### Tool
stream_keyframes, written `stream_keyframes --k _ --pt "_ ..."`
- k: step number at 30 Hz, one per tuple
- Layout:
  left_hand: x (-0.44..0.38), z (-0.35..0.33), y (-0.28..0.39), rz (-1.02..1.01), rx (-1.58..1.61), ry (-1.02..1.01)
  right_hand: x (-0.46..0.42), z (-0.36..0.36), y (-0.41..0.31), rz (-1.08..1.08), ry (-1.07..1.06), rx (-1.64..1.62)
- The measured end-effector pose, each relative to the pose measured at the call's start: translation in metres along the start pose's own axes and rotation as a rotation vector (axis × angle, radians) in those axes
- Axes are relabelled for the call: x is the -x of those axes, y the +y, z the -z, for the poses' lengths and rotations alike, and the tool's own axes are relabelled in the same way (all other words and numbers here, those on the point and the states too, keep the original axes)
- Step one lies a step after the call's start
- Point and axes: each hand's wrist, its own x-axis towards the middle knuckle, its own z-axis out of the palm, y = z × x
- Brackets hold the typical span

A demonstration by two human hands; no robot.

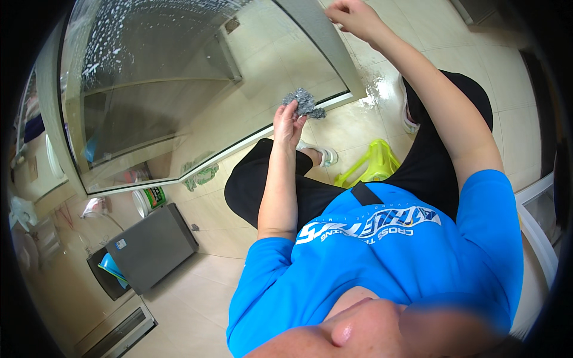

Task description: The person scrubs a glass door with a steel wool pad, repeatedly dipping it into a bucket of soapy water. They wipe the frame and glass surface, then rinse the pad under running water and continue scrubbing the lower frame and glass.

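My left hand holds a grey, tangled metallic scouring pad in its fingers, over the lower edge of a framed glass panel. White suds and droplets spread over the glass at its upper left. My right hand is raised near the panel's right frame, its fingers curled; whether anything is in them cannot be told. Between my legs, a yellow-green plastic stool shows on the tiled floor.
Water wets the floor tiles beside the panel's corner. To the left are a white bucket with a green label, a large grey box-shaped object and a green patterned cloth. A white curved frame stands at the right.
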Motion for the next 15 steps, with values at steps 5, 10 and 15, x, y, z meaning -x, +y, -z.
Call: stream_keyframes --k 5,10,15 --pt "0.0 -0.027 -0.006 -0.043 -0.188 0.007 0.028 -0.013 0.034 -0.129 -0.509 -0.033" --pt "-0.01 -0.048 -0.028 -0.219 -0.473 -0.217 0.087 -0.062 0.04 -0.33 -0.76 -0.214" --pt "-0.005 -0.065 -0.012 -0.355 -0.934 -0.326 0.127 -0.101 0.09 -0.804 -0.367 -0.962"
